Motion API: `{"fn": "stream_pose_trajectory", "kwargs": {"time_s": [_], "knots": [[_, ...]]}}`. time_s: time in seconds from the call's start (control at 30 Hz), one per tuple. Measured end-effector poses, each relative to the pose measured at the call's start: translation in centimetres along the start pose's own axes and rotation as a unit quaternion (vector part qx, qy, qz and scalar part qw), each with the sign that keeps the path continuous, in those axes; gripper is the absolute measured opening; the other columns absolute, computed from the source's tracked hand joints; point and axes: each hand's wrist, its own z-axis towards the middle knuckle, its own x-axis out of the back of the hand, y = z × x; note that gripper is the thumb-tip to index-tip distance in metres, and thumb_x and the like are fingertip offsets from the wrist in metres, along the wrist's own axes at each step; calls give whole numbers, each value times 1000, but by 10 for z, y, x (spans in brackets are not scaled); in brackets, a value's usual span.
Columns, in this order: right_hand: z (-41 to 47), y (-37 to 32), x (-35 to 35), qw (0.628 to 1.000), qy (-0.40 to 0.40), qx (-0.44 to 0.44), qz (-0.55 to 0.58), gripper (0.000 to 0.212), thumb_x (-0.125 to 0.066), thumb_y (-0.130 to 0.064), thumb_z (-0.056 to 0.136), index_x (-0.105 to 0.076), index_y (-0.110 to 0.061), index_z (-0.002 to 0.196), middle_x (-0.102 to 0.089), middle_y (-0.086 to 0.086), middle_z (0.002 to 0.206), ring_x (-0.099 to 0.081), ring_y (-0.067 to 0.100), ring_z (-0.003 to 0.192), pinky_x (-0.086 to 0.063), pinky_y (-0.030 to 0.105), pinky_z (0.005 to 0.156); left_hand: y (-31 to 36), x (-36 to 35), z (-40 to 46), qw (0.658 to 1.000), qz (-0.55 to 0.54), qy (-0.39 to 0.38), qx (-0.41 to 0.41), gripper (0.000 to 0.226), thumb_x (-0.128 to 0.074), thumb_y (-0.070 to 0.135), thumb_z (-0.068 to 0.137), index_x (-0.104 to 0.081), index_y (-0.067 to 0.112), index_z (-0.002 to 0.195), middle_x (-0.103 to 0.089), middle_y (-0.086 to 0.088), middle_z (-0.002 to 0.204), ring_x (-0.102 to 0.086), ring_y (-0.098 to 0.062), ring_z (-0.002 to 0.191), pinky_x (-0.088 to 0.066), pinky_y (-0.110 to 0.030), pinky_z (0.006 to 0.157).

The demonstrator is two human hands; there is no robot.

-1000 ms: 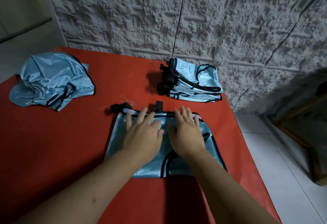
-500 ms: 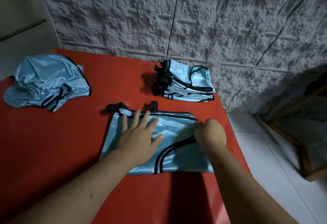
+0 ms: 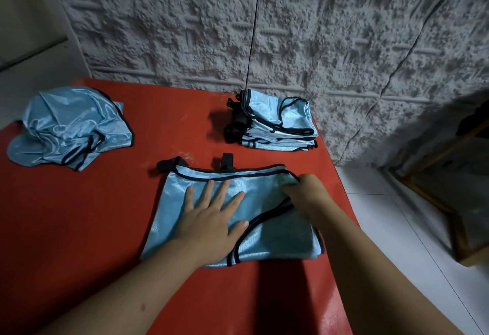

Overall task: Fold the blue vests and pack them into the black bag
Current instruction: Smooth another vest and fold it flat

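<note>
A light blue vest (image 3: pixel 267 239) with black trim lies flat on the red table (image 3: pixel 105 228) in front of me, folded into a rectangle, its black straps at the far edge. My left hand (image 3: pixel 211 218) presses flat on the vest's left half, fingers spread. My right hand (image 3: pixel 304 194) grips the vest's right edge near the far corner, fingers curled into the cloth. A stack of folded blue vests (image 3: pixel 277 122) sits at the table's far right by the wall. A crumpled pile of unfolded blue vests (image 3: pixel 71 128) lies at the far left. No black bag is in view.
A rough grey wall (image 3: pixel 291 30) runs behind the table, with a thin black cord (image 3: pixel 252 30) hanging down it. White floor tiles (image 3: pixel 397 228) lie to the right, and a wooden frame (image 3: pixel 449 218) stands there. The table's right edge is close to my right arm.
My right hand has left the middle of the vest, moved to its right edge and curled onto the cloth. My left hand has stayed flat on the vest.
</note>
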Motion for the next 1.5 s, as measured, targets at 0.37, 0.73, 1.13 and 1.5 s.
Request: {"fn": "stream_pose_trajectory", "kwargs": {"time_s": [0.37,0.73,1.13,1.5], "knots": [[-62,39,21,998,-64,-7,-14,20,-69,-24,78,-71,-4,81,-74,16,81,-70,35,78,-58,43,70,39,4,-67,999,-34,-18,6,67,0,65,99,19,38,157,28,7,165,32,-24,150,14,-60,120],[-100,-40,40,998,-20,31,51,25,-63,-18,73,-61,7,72,-53,12,63,-50,24,59,-41,37,54,24,3,-49,997,29,-37,56,70,-15,49,96,13,37,158,21,-5,168,26,-37,151,18,-72,111],[-134,-154,-50,973,-207,48,93,58,-52,-59,96,-54,-2,83,-71,20,76,-74,40,73,-61,49,83,-59,71,-63,595,-737,-61,314,51,-48,61,97,-76,21,106,-79,-7,99,-75,-25,85,-61,-37,71],[-138,-65,-41,966,-139,21,-215,36,-54,-41,93,-63,-11,77,-67,10,75,-73,34,89,-48,29,63,-50,56,-77,886,-348,-75,295,48,-81,17,73,-49,15,108,-64,-6,112,-65,-27,103,-54,-32,85]]}}
